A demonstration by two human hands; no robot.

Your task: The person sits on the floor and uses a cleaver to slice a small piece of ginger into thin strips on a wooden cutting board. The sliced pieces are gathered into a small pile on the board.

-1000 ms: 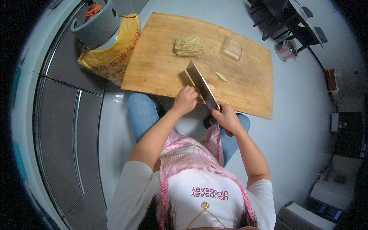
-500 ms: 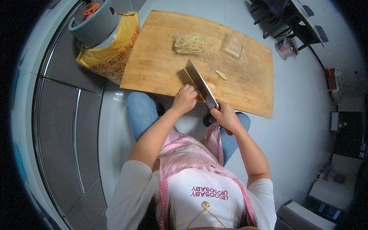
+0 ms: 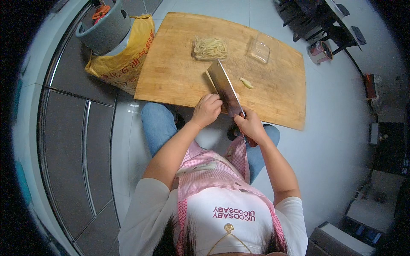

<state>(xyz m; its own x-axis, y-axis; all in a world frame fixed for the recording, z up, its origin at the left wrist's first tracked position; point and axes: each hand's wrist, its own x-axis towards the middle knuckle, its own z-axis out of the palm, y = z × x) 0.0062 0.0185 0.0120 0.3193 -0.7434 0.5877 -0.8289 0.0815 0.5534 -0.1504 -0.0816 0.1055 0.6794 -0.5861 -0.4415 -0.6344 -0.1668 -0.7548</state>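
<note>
My right hand [image 3: 249, 127] is wrapped around the dark reddish handle of a cleaver [image 3: 225, 87]. Its broad blade leans over the near edge of a wooden board [image 3: 171, 64], pointing away from me. Close against the blade's left side, my left hand [image 3: 207, 110] has its fingers curled and pressed down; what lies under them is hidden. A thin pale strip [image 3: 210, 80] shows along the blade's left edge. To the right rests a small pale yellow-green piece [image 3: 246, 83]. Beyond the blade, pale shredded strips [image 3: 210, 48] fill a clear plastic container.
A second clear plastic container [image 3: 259, 50] sits at the board's far right. On the left stand a grey gas cylinder [image 3: 106, 32] and a yellow bag [image 3: 124, 59], next to dark cabinet fronts [image 3: 68, 149]. A bin [image 3: 319, 52] and dark chairs are at the far right.
The cleaver has tilted so more of its broad face shows, and its far end has shifted slightly right and away. My right hand turned slightly with it; my left hand stayed nearly still.
</note>
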